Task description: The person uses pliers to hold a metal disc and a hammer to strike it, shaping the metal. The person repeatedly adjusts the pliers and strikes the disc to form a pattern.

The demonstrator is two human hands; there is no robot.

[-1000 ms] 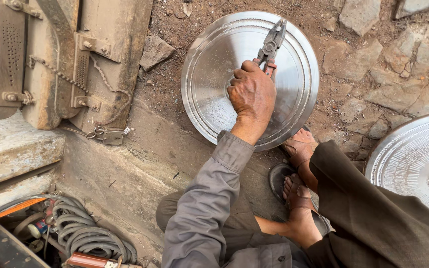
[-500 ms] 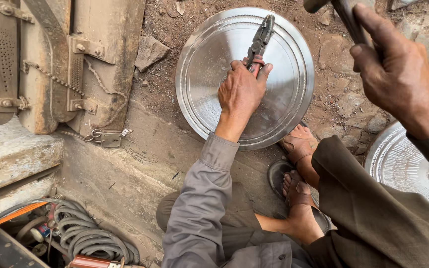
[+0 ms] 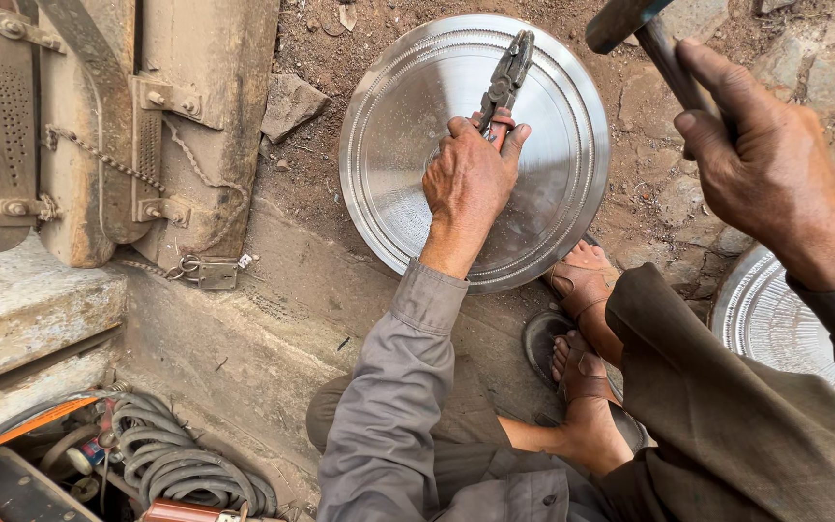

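Gripping pliers (image 3: 504, 82) over the disc (image 3: 408, 126) on the ground, left hand (image 3: 471, 179) clenches; right hand (image 3: 775, 174) grasps a hammer (image 3: 645, 29).

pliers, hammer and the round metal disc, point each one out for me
pliers (image 3: 506, 79), head view, on the dark jaws above the left hand
hammer (image 3: 666, 53), head view, on the handle
round metal disc (image 3: 393, 145), head view, on its bare left face

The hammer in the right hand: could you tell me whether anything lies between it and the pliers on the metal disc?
Nothing visible does. The hammer is raised in the right hand, with only bare disc between it and the pliers held by the left hand.
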